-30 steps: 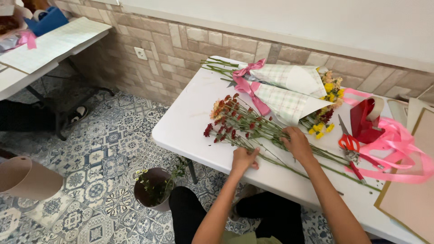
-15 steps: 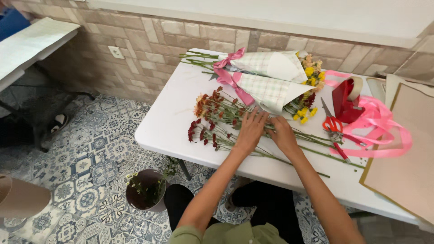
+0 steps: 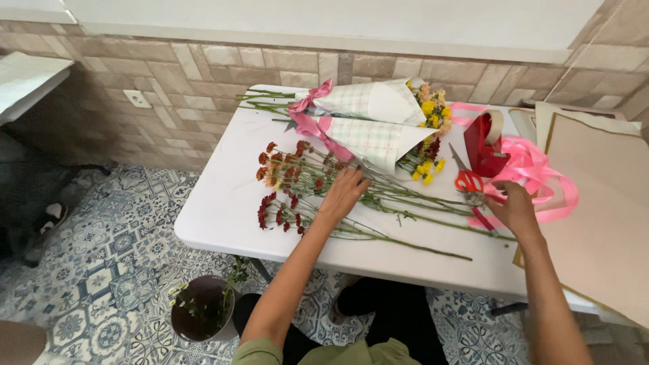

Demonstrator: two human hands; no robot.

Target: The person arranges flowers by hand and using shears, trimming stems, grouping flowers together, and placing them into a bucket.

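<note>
Dark red long-stemmed flowers (image 3: 280,192) with green stalks lie on the plain white plastic table (image 3: 216,203). Pale green checked paper cones (image 3: 372,138) carry pink satin ribbons (image 3: 314,125). The metal scissors (image 3: 466,181) have red handles.

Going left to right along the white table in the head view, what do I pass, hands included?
Loose red flowers → left hand resting on their stems → red scissors → right hand at the scissors' handles → brown paper sheets.
</note>
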